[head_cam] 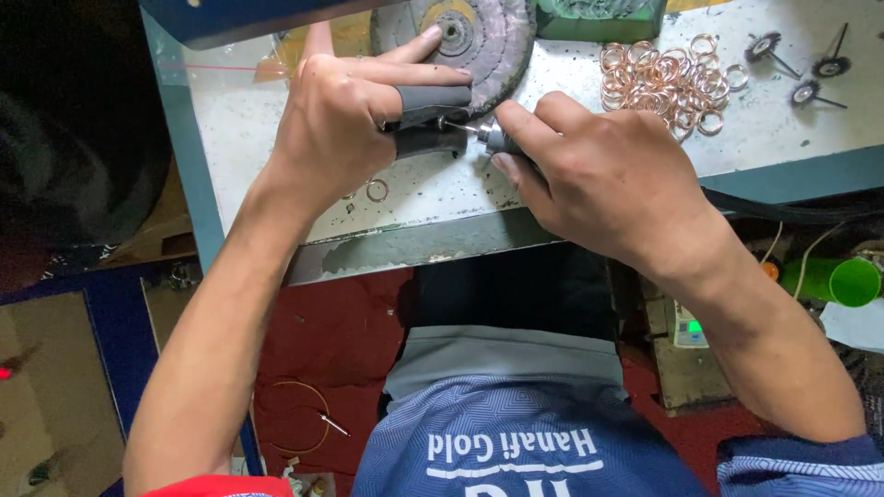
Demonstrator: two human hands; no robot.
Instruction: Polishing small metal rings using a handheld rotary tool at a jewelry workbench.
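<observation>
My left hand (345, 124) is closed over a small piece at the bench's middle, with grey rubber guards (428, 101) on its fingers. My right hand (599, 170) grips a metal rotary handpiece (493, 138) whose thin bit points left into the left fingers. The piece being worked is hidden between the guards. A round, dark cloth buffing wheel (470, 41) lies flat just behind both hands. A heap of several copper-coloured rings (663, 83) sits to the right of my right hand.
A worn white bench top (424, 193) with a teal edge holds one loose ring (377, 190) near my left wrist. Three small mounted brushes (806, 64) lie at the far right. Below are a green cup (852, 281), a wire hoop (295, 414) and red floor.
</observation>
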